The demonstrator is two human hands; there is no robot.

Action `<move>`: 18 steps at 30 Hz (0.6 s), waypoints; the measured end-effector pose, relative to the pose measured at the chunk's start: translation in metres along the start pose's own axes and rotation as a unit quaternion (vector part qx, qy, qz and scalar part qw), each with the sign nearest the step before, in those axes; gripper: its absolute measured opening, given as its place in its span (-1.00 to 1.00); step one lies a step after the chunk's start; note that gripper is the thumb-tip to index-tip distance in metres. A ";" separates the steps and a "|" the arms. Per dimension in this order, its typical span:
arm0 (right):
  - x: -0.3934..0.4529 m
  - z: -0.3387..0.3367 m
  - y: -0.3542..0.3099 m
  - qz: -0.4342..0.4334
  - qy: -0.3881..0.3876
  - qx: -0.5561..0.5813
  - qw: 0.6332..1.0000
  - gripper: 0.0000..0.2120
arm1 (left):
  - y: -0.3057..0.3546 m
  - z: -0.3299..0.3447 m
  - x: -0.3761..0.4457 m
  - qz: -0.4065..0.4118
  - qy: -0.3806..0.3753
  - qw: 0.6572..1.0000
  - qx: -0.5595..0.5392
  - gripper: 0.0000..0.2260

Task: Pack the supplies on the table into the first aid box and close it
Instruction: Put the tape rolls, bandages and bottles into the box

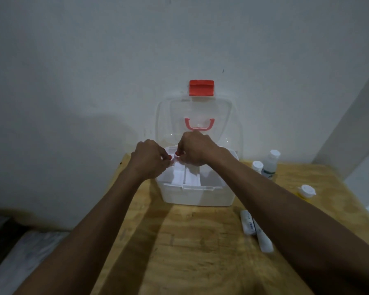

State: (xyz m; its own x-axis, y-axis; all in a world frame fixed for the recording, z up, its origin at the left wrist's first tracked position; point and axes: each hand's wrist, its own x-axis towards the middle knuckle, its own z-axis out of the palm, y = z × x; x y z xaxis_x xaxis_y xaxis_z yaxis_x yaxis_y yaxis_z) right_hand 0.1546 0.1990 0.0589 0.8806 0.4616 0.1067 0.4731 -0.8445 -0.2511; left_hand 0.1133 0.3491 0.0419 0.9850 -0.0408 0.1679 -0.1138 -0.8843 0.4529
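The white first aid box (198,196) stands open at the table's back edge. Its clear lid (226,116), with a red latch (201,87) and a pink handle (199,124), leans upright against the wall. A white divided inner tray (190,177) sits in the box's left half. My left hand (148,159) and my right hand (195,149) meet over the tray's far left corner, fingertips pinched on its white rim; what lies under the fingers is hidden. On the table to the right lie two white tubes (248,224) (264,240).
Two white-capped bottles (257,166) (271,163) stand right of the box, and a yellow bottle with a white flip cap (306,192) stands nearer the right edge. The wooden table (190,252) ends on the left around the box's left side; floor lies below.
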 end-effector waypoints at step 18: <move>-0.123 -0.083 0.010 0.024 0.093 0.087 0.992 -0.77 | 0.044 -0.014 -0.066 0.059 0.161 0.984 -0.050 -0.74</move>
State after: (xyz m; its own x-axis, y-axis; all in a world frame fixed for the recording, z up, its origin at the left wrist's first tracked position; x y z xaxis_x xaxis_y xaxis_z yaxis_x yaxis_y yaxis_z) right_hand 0.0527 0.1114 0.1229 0.8996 0.3496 0.2618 0.4324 -0.7976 -0.4205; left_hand 0.0417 0.3191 0.0629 0.8737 0.0225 0.4860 -0.2537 -0.8313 0.4946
